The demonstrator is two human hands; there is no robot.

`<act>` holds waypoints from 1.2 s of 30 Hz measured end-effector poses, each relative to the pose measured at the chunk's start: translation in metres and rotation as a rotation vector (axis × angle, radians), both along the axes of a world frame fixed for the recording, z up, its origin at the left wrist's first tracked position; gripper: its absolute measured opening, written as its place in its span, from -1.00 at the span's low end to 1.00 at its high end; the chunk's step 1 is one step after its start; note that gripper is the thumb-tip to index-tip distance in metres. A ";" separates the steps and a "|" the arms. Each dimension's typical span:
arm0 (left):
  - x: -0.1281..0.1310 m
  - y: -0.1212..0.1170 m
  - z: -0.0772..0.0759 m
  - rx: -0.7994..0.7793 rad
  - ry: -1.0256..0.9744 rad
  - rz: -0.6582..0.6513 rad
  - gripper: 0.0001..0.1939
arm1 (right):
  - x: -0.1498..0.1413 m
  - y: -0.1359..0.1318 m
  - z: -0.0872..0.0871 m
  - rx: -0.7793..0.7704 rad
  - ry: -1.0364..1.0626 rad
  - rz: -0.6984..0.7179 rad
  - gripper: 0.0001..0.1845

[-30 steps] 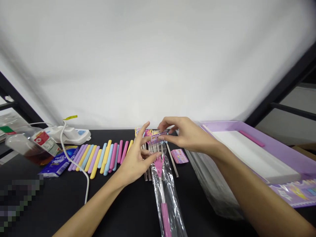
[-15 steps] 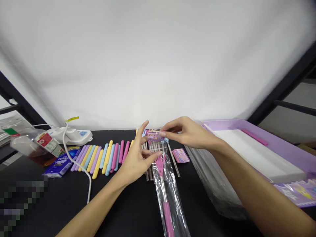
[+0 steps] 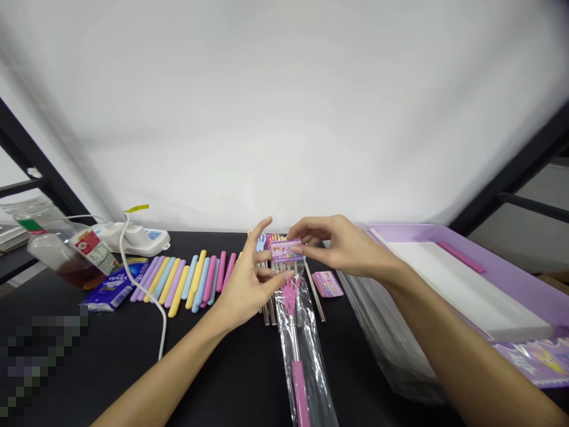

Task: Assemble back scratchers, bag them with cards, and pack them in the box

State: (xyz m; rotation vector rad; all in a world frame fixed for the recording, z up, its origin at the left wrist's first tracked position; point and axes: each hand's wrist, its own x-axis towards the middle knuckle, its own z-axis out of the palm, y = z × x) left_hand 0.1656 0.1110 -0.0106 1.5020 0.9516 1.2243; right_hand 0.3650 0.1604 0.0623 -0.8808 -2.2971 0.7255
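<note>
A pink back scratcher [image 3: 297, 359] with a hand-shaped head lies inside a clear plastic sleeve [image 3: 311, 350] on the black table. My left hand [image 3: 249, 284] pinches the sleeve's top end near the scratcher's head. My right hand [image 3: 342, 243] pinches a small purple printed header card [image 3: 285, 251] right at the sleeve's opening. Bare metal rods [image 3: 269, 311] of other scratchers lie under my left hand.
A row of pastel handle grips [image 3: 186, 279] lies to the left, beside a blue packet [image 3: 111, 289], a bottle [image 3: 66, 261] and a white power strip [image 3: 136, 238] with its cable. A small stack of cards [image 3: 326, 283], a pile of clear bags [image 3: 382, 332] and a purple tray [image 3: 502, 273] lie to the right.
My right hand has shifted the header card slightly, still at the sleeve's top. My left hand keeps its hold. The view has moved a little.
</note>
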 end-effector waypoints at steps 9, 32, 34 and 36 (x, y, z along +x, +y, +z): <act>0.000 0.001 0.000 0.004 -0.001 0.022 -0.09 | -0.002 -0.004 0.002 -0.089 0.061 -0.003 -0.86; -0.009 0.020 -0.002 0.068 -0.103 0.342 -0.43 | 0.004 -0.029 -0.006 -0.611 -0.036 -0.124 -0.58; -0.008 0.024 0.002 0.096 -0.114 0.426 -0.43 | 0.009 -0.042 -0.013 -0.708 0.066 -0.063 -0.56; -0.002 0.028 0.008 0.117 -0.093 0.459 -0.44 | 0.017 -0.052 -0.019 -0.710 0.176 -0.063 -0.55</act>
